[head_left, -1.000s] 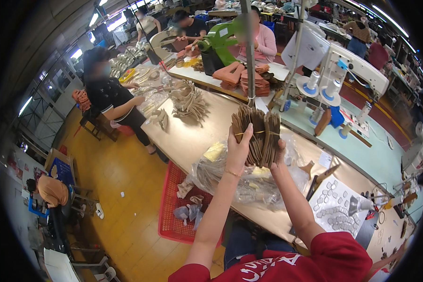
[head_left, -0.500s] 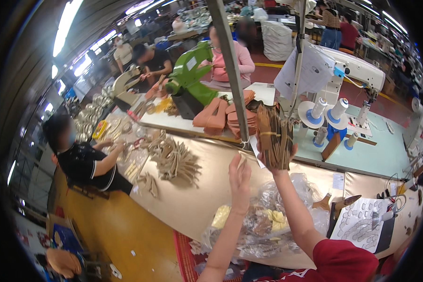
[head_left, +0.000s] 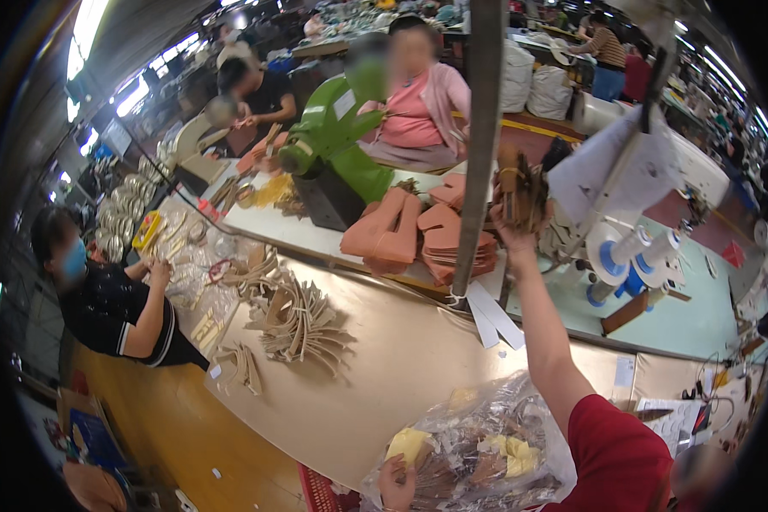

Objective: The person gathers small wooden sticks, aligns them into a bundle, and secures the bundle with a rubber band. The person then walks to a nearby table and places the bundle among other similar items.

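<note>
The right hand (head_left: 510, 229) is closed around a bundle of brown cut pieces (head_left: 520, 189), held high at full arm's reach beside the vertical grey pole (head_left: 478, 145). The left hand (head_left: 397, 484) grips the edge of a clear plastic bag (head_left: 486, 444) of brown and yellow pieces lying on the tan worktable (head_left: 401, 358). Fanned brown pieces (head_left: 299, 322) lie further left on the table. Stacks of orange-brown pieces (head_left: 418, 235) sit just beyond the pole, near a green machine (head_left: 337, 141).
</note>
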Tool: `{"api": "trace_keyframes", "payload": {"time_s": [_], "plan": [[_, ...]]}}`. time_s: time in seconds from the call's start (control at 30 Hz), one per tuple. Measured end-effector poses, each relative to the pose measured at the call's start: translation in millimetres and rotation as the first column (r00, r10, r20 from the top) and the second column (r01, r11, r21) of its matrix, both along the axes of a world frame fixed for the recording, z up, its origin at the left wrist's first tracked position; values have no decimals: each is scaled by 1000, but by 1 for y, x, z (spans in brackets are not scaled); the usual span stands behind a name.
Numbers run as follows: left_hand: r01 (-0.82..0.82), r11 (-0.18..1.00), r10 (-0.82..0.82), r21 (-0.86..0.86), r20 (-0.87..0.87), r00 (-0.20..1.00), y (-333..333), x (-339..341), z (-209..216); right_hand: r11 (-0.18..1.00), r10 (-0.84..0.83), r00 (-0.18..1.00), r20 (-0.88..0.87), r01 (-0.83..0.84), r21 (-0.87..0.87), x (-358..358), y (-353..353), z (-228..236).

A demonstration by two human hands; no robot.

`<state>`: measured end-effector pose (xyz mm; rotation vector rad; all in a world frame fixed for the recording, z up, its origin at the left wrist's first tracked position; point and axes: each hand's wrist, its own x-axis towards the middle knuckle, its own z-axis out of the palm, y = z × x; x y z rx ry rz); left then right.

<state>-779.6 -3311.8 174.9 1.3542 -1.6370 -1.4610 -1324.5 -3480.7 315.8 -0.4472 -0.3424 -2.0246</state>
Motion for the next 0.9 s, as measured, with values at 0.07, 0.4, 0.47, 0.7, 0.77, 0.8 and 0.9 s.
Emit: {"api": "trace_keyframes", "payload": {"time_s": [0.07, 0.4, 0.47, 0.7, 0.77, 0.8, 0.9], "plan": [[-82, 985, 94, 149, -77, 993, -6, -2, -9, 998, -35, 983, -182, 23, -66, -27, -15, -5], [-202, 912, 233, 357, -45, 971, -10, 13, -18, 980, -182, 969, -169, 166, -106, -105, -44, -31], [-165, 886, 205, 433, -48, 978, -14, 15, -19, 954, -277, 954, -114, 287, 85, -117, -43, -41], [-137, 864, 157, 484, -1, 988, -35, 11, -40, 645, -156, 908, -388, 392, 657, -179, -26, -86], [-146, 854, 160, 500, 15, 987, -38, 7, -44, 429, 127, 846, -517, 423, 798, -193, -33, -94], [-150, 848, 160, 508, 24, 987, -40, 5, -45, 224, 257, 809, -529, 482, 847, -199, -38, -96], [-162, 832, 163, 531, 46, 986, -42, -3, -48, 231, 476, 437, -763, 776, 588, -214, -58, -90]]}}
